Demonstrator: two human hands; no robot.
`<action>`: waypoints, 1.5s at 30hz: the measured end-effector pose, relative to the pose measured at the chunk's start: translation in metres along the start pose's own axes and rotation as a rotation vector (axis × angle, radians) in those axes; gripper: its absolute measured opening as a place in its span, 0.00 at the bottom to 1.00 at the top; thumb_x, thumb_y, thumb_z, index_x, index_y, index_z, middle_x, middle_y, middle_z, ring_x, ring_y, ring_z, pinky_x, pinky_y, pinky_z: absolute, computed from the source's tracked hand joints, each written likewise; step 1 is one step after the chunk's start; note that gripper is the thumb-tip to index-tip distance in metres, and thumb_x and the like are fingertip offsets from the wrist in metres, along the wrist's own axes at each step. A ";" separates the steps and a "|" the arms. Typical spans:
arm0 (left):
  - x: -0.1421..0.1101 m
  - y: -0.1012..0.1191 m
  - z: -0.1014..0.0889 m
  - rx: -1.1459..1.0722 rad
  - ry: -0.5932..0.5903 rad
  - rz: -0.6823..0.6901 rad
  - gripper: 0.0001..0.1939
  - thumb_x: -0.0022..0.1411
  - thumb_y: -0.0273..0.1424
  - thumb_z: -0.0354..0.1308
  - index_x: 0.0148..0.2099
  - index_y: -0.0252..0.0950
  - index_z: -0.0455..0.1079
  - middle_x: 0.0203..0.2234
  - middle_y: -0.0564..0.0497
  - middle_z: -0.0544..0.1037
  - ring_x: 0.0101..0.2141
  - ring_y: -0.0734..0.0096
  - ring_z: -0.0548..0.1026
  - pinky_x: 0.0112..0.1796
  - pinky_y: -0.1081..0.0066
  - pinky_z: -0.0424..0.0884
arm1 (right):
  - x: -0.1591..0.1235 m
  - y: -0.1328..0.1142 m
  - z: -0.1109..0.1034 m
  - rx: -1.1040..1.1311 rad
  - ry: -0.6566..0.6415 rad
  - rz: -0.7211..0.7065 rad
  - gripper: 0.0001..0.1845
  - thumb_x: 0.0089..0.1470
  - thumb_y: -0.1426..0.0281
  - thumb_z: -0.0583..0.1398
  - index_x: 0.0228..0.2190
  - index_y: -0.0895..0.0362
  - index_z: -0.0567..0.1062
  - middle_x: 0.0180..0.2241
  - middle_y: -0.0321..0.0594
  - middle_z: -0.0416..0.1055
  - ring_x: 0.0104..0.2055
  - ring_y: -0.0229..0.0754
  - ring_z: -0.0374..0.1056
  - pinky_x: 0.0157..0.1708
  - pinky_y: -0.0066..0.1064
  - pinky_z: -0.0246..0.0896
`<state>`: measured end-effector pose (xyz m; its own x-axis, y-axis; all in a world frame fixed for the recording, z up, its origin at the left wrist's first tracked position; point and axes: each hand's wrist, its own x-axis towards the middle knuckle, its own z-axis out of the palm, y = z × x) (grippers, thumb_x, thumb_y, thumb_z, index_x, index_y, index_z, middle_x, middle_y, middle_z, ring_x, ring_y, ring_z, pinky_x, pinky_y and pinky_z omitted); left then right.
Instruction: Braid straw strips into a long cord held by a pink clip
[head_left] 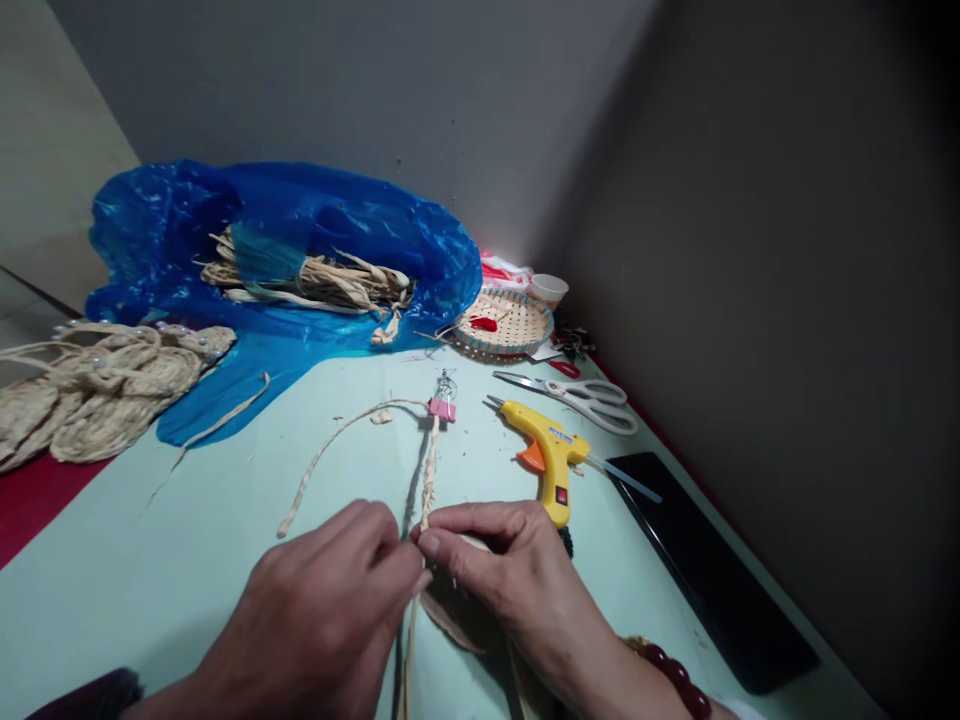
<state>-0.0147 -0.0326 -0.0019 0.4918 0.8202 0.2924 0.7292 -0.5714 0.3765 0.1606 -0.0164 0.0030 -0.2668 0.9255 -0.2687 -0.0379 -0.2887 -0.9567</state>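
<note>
- At 12 o'clock from our hands, the braid (429, 478) of pale fibre lies over the pale green tabletop (225, 590), its long axis running nearly along the 12-to-6 line, with the far end leaning slightly towards 1.
- Its far end meets a pink clip (442, 410); its near end reaches our fingertips, so the right hand is the nearer, touching it directly, with the left just below.
- Relative to the hands, the braid sits ahead and between them; we see the left hand (330, 610) at about 8 o'clock from its near end and the right hand (517, 575) at about 4.
- With our right hand we pinch that near end narrowly between thumb and forefinger.
- Our left fingers are curled closed on the loose strands (409, 655), which trail towards 6 o'clock; we cannot tell how many they hold, as the fingers hide them.
- Another strand (322, 455) curves from the clip towards 8 o'clock, its free end well apart from the braid.
- Around us, the yellow glue gun (556, 455) and white-handled scissors (600, 405) lie towards 1 and 2 o'clock, a blue plastic bag (300, 190) towards 11, and woven fibre pieces (135, 395) towards 10.
</note>
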 end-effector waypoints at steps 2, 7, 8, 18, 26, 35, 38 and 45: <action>0.009 -0.003 -0.007 -0.238 -0.040 -0.163 0.13 0.67 0.30 0.42 0.35 0.39 0.68 0.29 0.52 0.70 0.31 0.67 0.70 0.33 0.67 0.65 | -0.001 0.000 -0.001 -0.001 -0.007 0.020 0.10 0.47 0.64 0.68 0.27 0.59 0.81 0.21 0.33 0.69 0.24 0.30 0.55 0.24 0.21 0.50; 0.028 -0.018 -0.010 -1.043 -0.498 -0.614 0.11 0.63 0.40 0.50 0.38 0.38 0.66 0.17 0.61 0.63 0.12 0.81 0.56 0.15 0.78 0.54 | 0.000 -0.002 -0.003 0.003 -0.090 -0.007 0.10 0.49 0.64 0.66 0.28 0.59 0.82 0.25 0.35 0.73 0.27 0.32 0.61 0.29 0.22 0.55; 0.031 -0.021 -0.009 -1.122 -0.528 -0.653 0.11 0.61 0.39 0.52 0.35 0.37 0.65 0.17 0.62 0.63 0.11 0.84 0.53 0.13 0.79 0.51 | 0.000 -0.002 -0.003 -0.002 -0.090 -0.014 0.10 0.49 0.64 0.66 0.28 0.59 0.82 0.25 0.36 0.74 0.27 0.33 0.61 0.30 0.22 0.55; 0.032 -0.012 -0.009 -1.181 -0.406 -0.784 0.13 0.56 0.40 0.59 0.29 0.35 0.66 0.14 0.62 0.58 0.14 0.85 0.50 0.16 0.78 0.42 | -0.006 0.003 -0.003 -0.223 -0.018 -0.149 0.09 0.54 0.64 0.63 0.32 0.57 0.79 0.25 0.34 0.72 0.28 0.33 0.62 0.28 0.22 0.57; 0.027 -0.008 -0.007 -1.234 -0.386 -0.842 0.14 0.56 0.41 0.59 0.29 0.34 0.66 0.15 0.62 0.59 0.15 0.84 0.49 0.17 0.77 0.42 | -0.009 0.001 -0.005 -0.410 -0.024 -0.166 0.08 0.58 0.67 0.58 0.36 0.57 0.76 0.25 0.33 0.70 0.24 0.32 0.60 0.23 0.21 0.54; 0.031 -0.007 -0.010 -1.132 -0.335 -0.870 0.14 0.51 0.40 0.64 0.27 0.34 0.67 0.20 0.57 0.67 0.23 0.76 0.62 0.25 0.77 0.55 | -0.013 0.005 -0.005 -0.646 -0.008 -0.440 0.09 0.62 0.69 0.53 0.39 0.55 0.74 0.34 0.39 0.74 0.35 0.38 0.68 0.35 0.26 0.60; 0.034 -0.002 -0.013 -1.027 -0.299 -0.873 0.13 0.48 0.38 0.64 0.25 0.35 0.67 0.19 0.58 0.68 0.24 0.75 0.63 0.26 0.76 0.57 | -0.013 0.003 -0.006 -0.700 -0.036 -0.467 0.11 0.62 0.70 0.51 0.39 0.57 0.73 0.33 0.42 0.74 0.34 0.40 0.68 0.36 0.28 0.59; 0.029 0.010 -0.015 -0.568 -0.225 -0.731 0.15 0.52 0.43 0.56 0.22 0.37 0.64 0.15 0.60 0.59 0.19 0.78 0.56 0.21 0.77 0.51 | -0.015 -0.007 -0.006 -0.702 -0.053 -0.156 0.13 0.61 0.64 0.52 0.33 0.53 0.74 0.23 0.35 0.70 0.25 0.37 0.63 0.24 0.27 0.53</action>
<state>-0.0003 -0.0155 0.0240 0.1290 0.9322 -0.3382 0.5816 0.2051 0.7872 0.1708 -0.0267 0.0127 -0.3562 0.9248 -0.1339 0.5433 0.0883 -0.8349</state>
